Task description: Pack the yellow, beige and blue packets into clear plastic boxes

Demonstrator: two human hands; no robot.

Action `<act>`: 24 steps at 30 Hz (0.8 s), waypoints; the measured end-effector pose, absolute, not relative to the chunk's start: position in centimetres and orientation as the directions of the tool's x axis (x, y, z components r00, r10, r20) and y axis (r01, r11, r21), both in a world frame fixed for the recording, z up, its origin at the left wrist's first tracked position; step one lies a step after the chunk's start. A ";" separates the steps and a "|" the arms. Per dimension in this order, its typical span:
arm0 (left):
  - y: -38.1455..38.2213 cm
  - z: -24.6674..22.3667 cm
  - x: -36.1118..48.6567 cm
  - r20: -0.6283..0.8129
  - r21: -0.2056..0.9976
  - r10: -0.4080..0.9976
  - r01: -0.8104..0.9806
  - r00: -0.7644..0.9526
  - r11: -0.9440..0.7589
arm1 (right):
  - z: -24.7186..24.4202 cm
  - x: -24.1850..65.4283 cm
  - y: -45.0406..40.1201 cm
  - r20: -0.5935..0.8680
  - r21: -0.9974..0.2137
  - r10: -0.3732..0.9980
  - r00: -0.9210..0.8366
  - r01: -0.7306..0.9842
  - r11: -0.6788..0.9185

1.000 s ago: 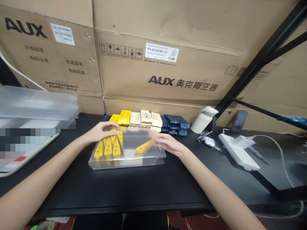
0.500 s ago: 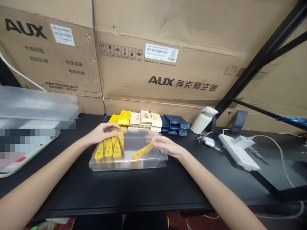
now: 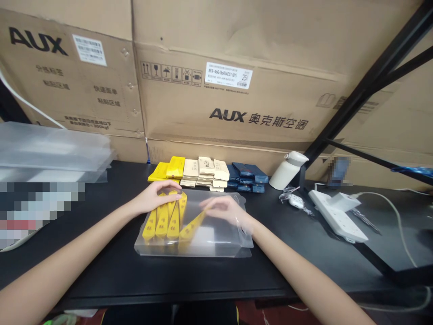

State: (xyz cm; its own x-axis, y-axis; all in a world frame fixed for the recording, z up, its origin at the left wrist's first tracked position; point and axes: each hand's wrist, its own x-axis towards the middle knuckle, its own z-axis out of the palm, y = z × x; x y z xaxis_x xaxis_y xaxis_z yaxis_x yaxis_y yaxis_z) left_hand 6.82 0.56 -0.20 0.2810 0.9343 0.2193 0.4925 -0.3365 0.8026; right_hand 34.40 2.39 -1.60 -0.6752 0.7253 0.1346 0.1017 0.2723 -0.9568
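A clear plastic box (image 3: pixel 213 247) lies on the black table, its end flaps open on the right. Several yellow packets (image 3: pixel 162 223) with dark lettering stand side by side at its left end. My left hand (image 3: pixel 161 195) is closed over the box's upper left edge, fingertips by the packet tops. Through the open right end reaches my right hand (image 3: pixel 227 209), seen behind the clear plastic. It pinches the upper end of a slanted yellow packet (image 3: pixel 192 228), whose lower end lies close to the row.
Behind the box sit yellow packets (image 3: pixel 175 167), cream packets (image 3: pixel 205 168) and dark blue packets (image 3: pixel 249 174). A white bottle (image 3: pixel 287 171), earphone case (image 3: pixel 295 201) and power strip (image 3: pixel 333 216) are at right. Clear plastic sheets (image 3: pixel 50 146) are stacked left. Large cartons (image 3: pixel 223 40) stand behind.
The box has shifted slightly right and toward me with both hands. My right hand has brought the slanted yellow packet left within the box, nearer the row.
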 end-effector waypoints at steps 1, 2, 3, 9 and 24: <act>0.5 -0.3 7.0 0.223 0.804 0.931 0.486 0.288 -0.343 | -1.7 34.3 2.3 0.149 -0.946 0.736 -0.661 0.121 0.301; 0.5 -0.4 7.1 0.228 0.805 0.928 0.479 0.295 -0.350 | -1.8 34.1 2.2 0.156 -0.934 0.745 -0.648 0.147 0.324; 0.4 -0.5 7.2 0.233 0.805 0.925 0.474 0.301 -0.357 | -1.9 33.9 2.2 0.158 -0.922 0.755 -0.637 0.179 0.344; 0.3 -0.6 7.5 0.250 0.804 0.915 0.459 0.316 -0.378 | -2.6 33.5 1.8 0.195 -0.837 0.769 -0.608 0.305 0.454; 0.6 -0.7 7.3 0.218 0.818 0.913 0.445 0.344 -0.364 | -1.9 34.0 1.4 0.141 -0.760 0.733 -0.665 0.402 0.511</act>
